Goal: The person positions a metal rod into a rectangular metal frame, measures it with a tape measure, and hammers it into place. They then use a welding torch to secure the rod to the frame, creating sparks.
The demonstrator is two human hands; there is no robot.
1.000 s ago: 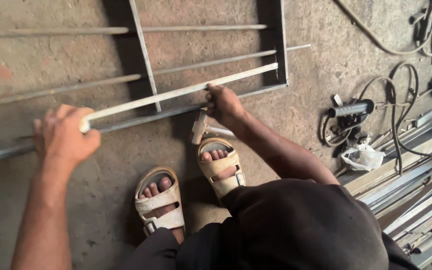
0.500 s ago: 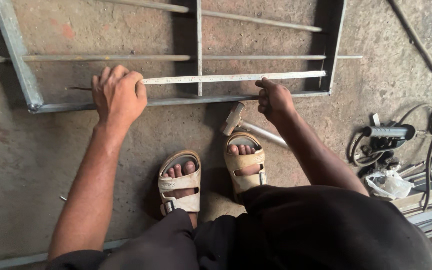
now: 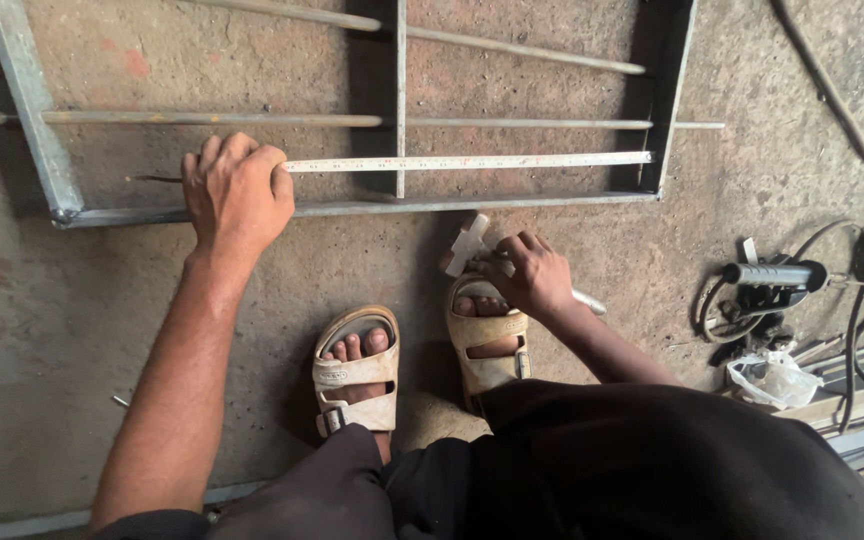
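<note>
Head view: person crouching over a concrete floor [image 3: 72, 330].
Left hand [image 3: 237, 192]: clenched on a steel rule [image 3: 472, 162] lying across the metal frame's [image 3: 32, 120] near rail.
Right hand [image 3: 532, 272]: grasping a hammer [image 3: 472, 245] near its head.
Handling: rule likely light, thin, springy (hold flat); hammer heavy, rigid.

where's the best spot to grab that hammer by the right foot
Probably the bare end of the metal handle: the hammer lies flat on the floor, head toward the frame, handle running back right under the right hand. Come from above and the right, fingers wrapping across the shaft.
</note>
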